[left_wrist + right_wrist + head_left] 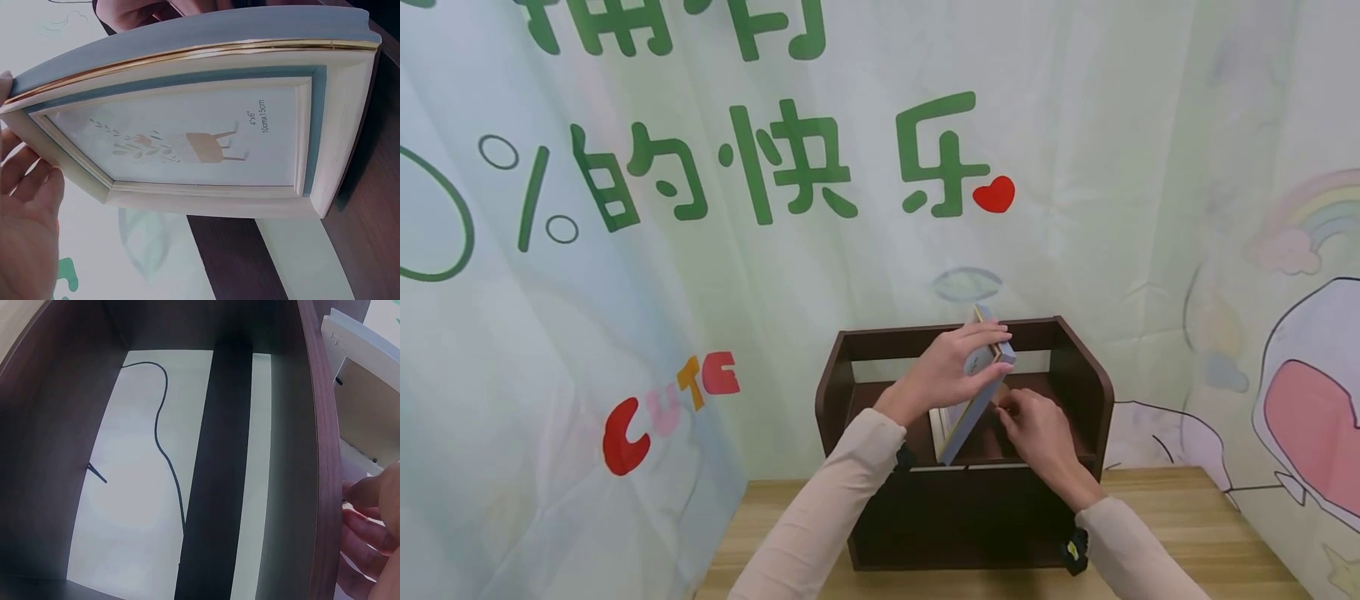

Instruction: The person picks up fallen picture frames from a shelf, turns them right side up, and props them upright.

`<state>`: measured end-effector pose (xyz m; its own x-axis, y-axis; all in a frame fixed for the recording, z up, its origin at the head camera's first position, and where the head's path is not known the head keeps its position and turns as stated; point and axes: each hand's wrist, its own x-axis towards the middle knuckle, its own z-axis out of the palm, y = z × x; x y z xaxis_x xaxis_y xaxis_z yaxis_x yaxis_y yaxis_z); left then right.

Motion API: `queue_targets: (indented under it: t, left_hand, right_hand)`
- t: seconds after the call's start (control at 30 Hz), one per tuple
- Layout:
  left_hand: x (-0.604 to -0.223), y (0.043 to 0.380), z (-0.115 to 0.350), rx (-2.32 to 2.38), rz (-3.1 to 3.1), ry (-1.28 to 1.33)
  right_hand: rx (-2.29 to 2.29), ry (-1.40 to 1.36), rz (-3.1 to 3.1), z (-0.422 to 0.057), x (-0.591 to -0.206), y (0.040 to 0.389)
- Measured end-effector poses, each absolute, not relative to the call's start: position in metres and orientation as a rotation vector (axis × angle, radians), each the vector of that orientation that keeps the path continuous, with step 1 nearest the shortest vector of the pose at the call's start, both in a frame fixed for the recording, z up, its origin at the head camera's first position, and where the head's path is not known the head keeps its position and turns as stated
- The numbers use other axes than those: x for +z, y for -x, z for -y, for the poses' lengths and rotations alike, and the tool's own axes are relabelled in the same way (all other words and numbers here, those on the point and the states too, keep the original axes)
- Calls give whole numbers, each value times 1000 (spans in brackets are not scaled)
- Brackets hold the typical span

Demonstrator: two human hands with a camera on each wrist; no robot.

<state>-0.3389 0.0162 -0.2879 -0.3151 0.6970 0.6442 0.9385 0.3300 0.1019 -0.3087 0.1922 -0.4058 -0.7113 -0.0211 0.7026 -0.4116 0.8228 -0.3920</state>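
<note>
A picture frame with a cream front, a blue-grey side and a gold line stands tilted on the top board of a dark brown desktop shelf. My left hand holds its upper end, thumb on one side and fingers over the other. Behind the frame, my right hand has its thumb and forefinger pinched together at the brown backing. Part of that grip is hidden by the shelf's edge in the right wrist view. An animal-and-plants print shows inside the frame.
The shelf has raised side panels and a back rail. It stands on a wooden table before a printed curtain. Under the top board is an open compartment with a dark crossbar.
</note>
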Motion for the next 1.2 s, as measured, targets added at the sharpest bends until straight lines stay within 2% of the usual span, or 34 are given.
queue_targets:
  t: [0.47, 0.7, 0.93, 1.2]
  left_hand:
    - [-285, 336, -11, -764, 2176, 1343]
    - [-286, 350, 5, -963, 2178, 1222]
    - [-301, 364, 7, -1224, 2289, 1097]
    - [-328, 381, 1, -1142, 2425, 881]
  right_hand:
    - [707, -318, 2228, -193, -405, 291]
    - [747, -346, 2170, -188, -400, 277]
    - [922, -383, 2115, -178, -390, 264]
    - [1100, -276, 2161, -160, -392, 255]
